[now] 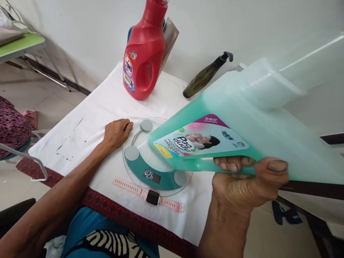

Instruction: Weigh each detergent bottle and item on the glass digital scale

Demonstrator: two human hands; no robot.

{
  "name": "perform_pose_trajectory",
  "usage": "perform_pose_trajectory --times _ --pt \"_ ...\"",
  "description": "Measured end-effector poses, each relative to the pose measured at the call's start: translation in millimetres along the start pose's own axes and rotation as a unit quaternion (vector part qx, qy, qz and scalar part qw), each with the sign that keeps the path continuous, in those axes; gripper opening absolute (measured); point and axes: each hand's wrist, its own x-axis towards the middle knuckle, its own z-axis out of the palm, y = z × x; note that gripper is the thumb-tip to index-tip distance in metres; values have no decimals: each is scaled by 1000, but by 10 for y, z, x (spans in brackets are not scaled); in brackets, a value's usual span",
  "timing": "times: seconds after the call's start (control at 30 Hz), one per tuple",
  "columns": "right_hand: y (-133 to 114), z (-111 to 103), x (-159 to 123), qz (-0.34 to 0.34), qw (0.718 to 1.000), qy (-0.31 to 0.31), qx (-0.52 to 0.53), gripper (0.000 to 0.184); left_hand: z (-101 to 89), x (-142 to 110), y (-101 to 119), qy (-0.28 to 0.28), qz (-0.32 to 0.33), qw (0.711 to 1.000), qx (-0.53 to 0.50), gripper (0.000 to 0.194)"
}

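My right hand (242, 182) grips a large translucent jug (193, 161) of turquoise liquid from below, with the thumb and fingers around its lower side. The jug is tilted, with its pale neck (274, 84) at upper right and its lower end over the round glass scale (153, 175). Whether it touches the glass I cannot tell. Lit digits show on the scale's display. My left hand (118, 133) rests on the white cloth by the scale's left edge, fingers curled in and nothing visible in them. A pink-strapped watch (152, 197) lies along the scale's near edge.
At the back of the cloth-covered table (88, 125) stands a red OMO detergent bottle (143, 53), with other packages partly hidden behind it. A dark pump bottle (205, 77) stands near the wall. To the left are a green-topped table (21, 44) and part of another person (13, 125).
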Motion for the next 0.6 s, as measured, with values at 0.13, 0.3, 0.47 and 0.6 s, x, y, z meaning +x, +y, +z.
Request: perform_pose_trajectory --times 0.13,0.3,0.47,0.6 --pt "62 1 -30 12 1000 21 4 49 -11 6 8 1 1 1000 2 35" --pt "99 37 9 -23 999 19 -11 56 -31 6 24 -1 6 1000 7 34" --pt "221 -119 -72 -178 977 96 -63 55 -41 6 25 -1 2 1000 -1 35" --pt "451 -586 -426 -25 974 97 -203 66 -32 10 12 3 3 1000 -8 35"
